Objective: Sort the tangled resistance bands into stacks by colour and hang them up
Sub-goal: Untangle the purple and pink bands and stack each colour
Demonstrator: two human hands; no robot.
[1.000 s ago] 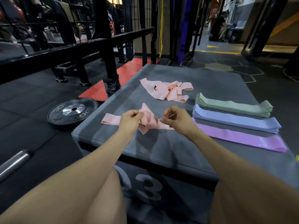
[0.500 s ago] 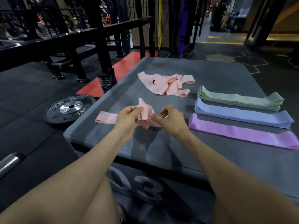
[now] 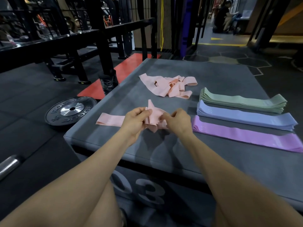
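A knotted pink band [image 3: 153, 117] lies near the front left of the grey plyo box [image 3: 213, 72]. My left hand [image 3: 136, 121] pinches its bunched middle, and my right hand [image 3: 177, 122] pinches the same bunch from the right. One flat end of the band stretches out to the left. Farther back lies a tangle of pink bands [image 3: 170, 86]. On the right lie three flat stacks: green [image 3: 242, 103], blue [image 3: 246, 117] and purple [image 3: 246, 136].
A black weight plate [image 3: 71, 111] lies on the floor left of the box. A barbell end [image 3: 9, 164] shows at the far left. Black rack frames [image 3: 101, 38] and a water bottle [image 3: 107, 83] stand behind the box. A person crouches far back right.
Both hands stay on the pink knot and have worked closer together. The bunched part now stands up a little higher between them. The camera has tilted slightly.
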